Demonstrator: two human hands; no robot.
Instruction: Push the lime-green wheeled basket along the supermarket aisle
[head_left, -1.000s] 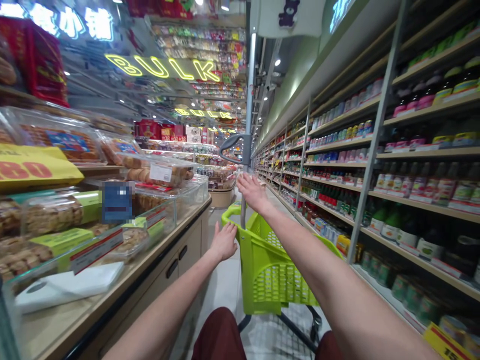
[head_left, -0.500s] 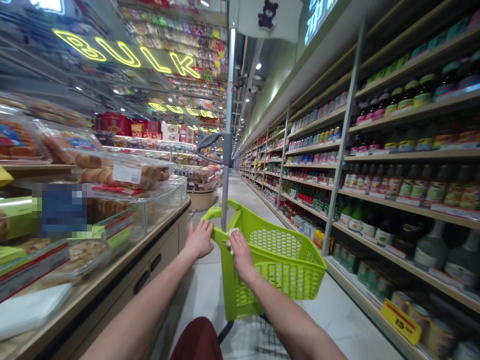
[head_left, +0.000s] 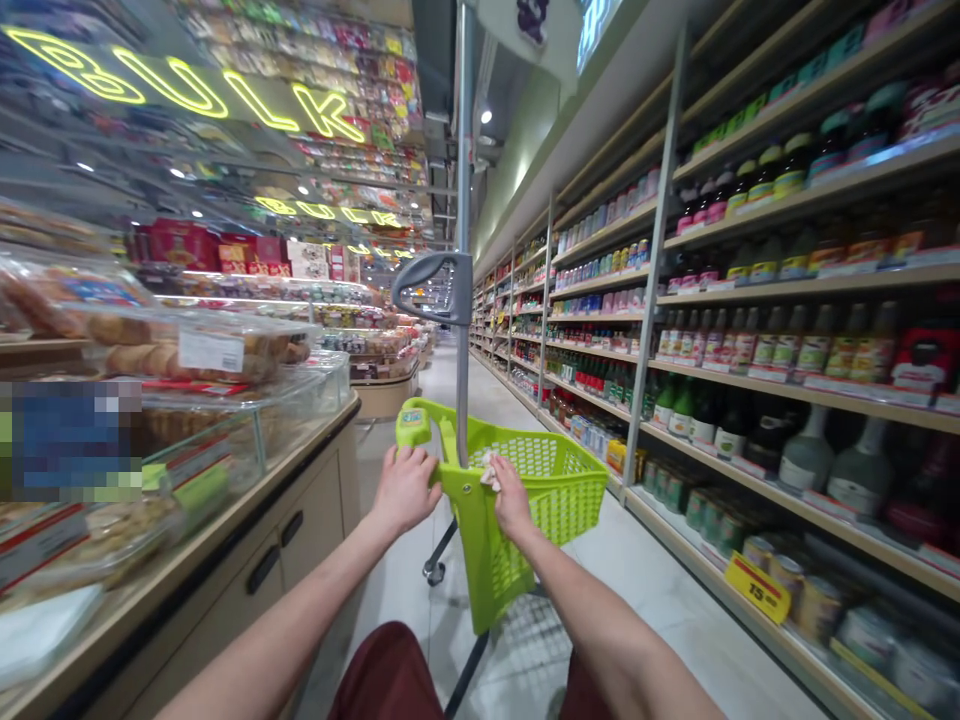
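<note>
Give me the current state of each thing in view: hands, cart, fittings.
Left hand: fingers curled over the basket's near-left rim
Right hand: closed on a white wipe
White wipe: crumpled, at the basket's near rim
Green basket: upright
Grey pole: standing nearly vertical
Nearest BULK sign: lit
Counter cabinet doors: shut

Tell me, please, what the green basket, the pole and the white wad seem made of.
Green basket: probably smooth plastic, from its even colour and regular holes. Pole: likely metal, given its smooth grey sheen. White wad: perhaps matte tissue or cloth; crumpled, but too small to tell which.
</note>
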